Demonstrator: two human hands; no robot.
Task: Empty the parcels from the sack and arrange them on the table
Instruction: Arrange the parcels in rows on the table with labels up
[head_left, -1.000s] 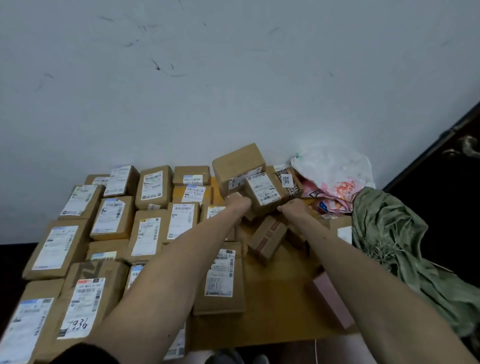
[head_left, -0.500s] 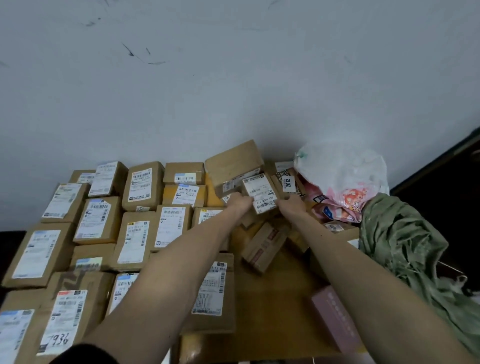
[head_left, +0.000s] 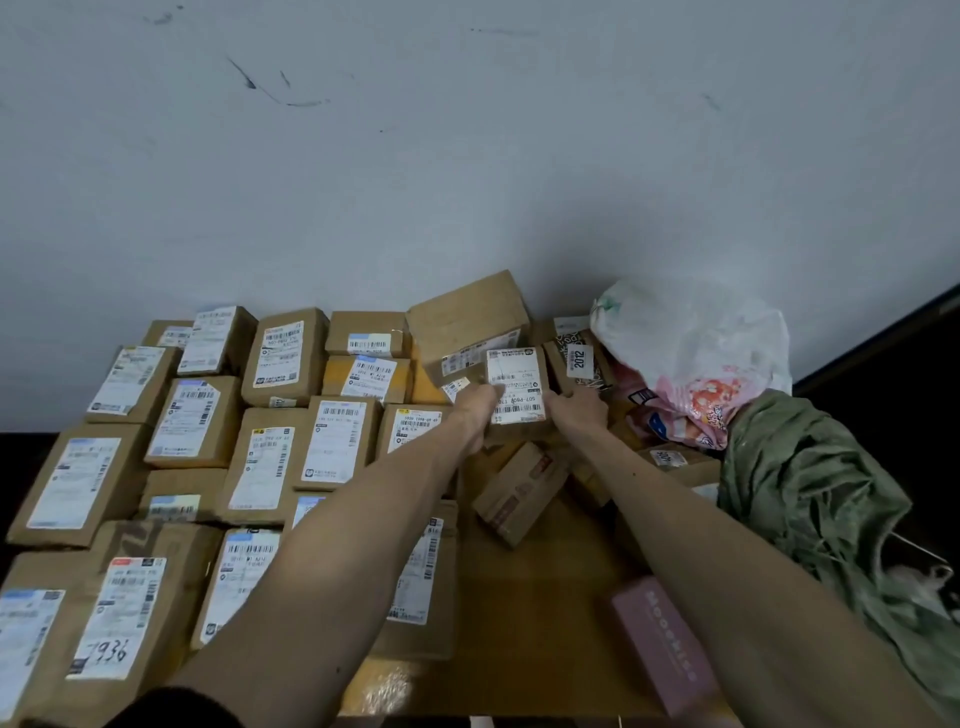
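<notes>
Both arms reach to the far middle of the wooden table (head_left: 540, 613). My left hand (head_left: 480, 410) and my right hand (head_left: 576, 413) hold a small cardboard parcel (head_left: 517, 384) between them, its white label tilted up toward me. A larger box (head_left: 467, 322) leans behind it. Several labelled cardboard parcels (head_left: 270, 462) lie in rows over the table's left half. The green sack (head_left: 810, 499) lies crumpled at the right edge.
A white and pink plastic bag (head_left: 696, 358) sits against the wall at the back right. A taped brown box (head_left: 519, 491) lies askew between my arms, and a pink box (head_left: 660, 644) lies under my right forearm. Bare wood shows at the front middle.
Both hands have lifted the small parcel and tipped its label up toward me. The view has shifted slightly left.
</notes>
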